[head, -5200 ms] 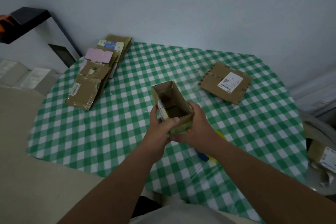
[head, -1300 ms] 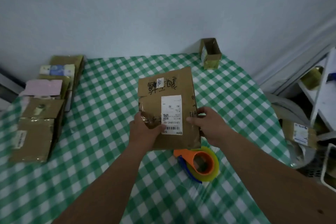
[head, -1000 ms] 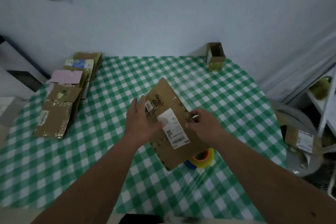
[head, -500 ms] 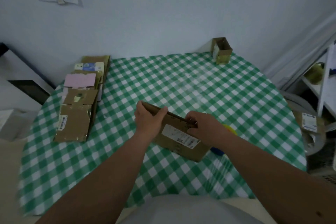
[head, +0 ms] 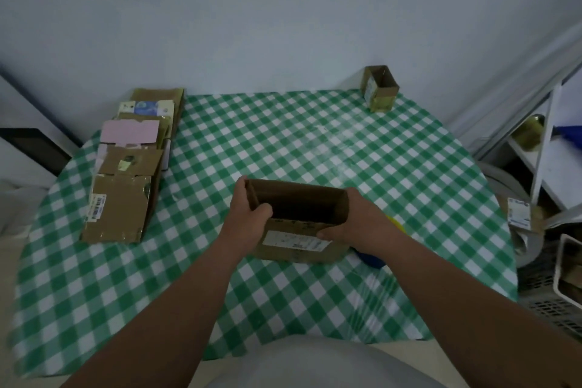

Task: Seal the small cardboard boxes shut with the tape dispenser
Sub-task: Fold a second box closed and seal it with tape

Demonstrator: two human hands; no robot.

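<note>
The surface, covered in a green-and-white checked cloth, stands against a pale wall. At its near centre sits a brown cardboard box, opened into a rectangle with a dark interior; its near face carries a white shipping label. The left hand grips the left end, thumb curled over the rim. The right hand holds the right end, fingers wrapped around the near face. A blue-and-yellow tape dispenser shows just beside the right wrist, mostly hidden. A stack of flattened cartons lies far left.

labels on held box and flattened cardboard, none legible
</note>
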